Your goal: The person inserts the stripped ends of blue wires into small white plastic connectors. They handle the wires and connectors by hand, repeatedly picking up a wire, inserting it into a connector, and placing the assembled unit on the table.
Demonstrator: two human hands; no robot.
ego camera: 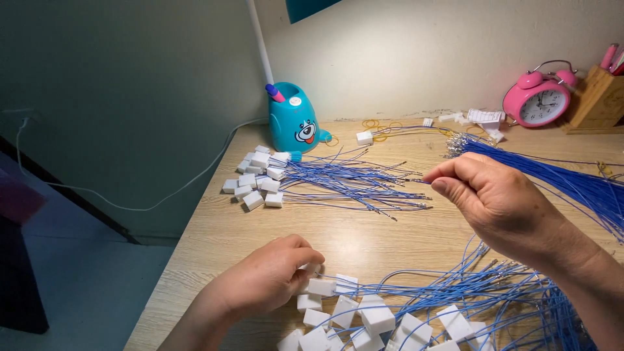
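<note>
My left hand (pixel 270 279) rests low on the wooden desk (pixel 364 237), its fingers closed over a small white connector block (pixel 320 286) at the edge of a near pile of white blocks with blue wires (pixel 403 318). My right hand (pixel 497 201) is raised above the desk, thumb and forefinger pinched on the end of a thin blue wire (pixel 419 181) from the thick blue wire bundle (pixel 572 185) running to the right. A second heap of white blocks (pixel 257 182) with blue wires (pixel 351 182) lies farther back.
A teal bear-shaped pen holder (pixel 296 123) stands at the back by the wall, with a white cable (pixel 195 175) hanging off the desk's left edge. A pink alarm clock (pixel 539 101) and a wooden holder (pixel 601 97) stand at the back right. Yellow rubber bands (pixel 380 130) lie near them.
</note>
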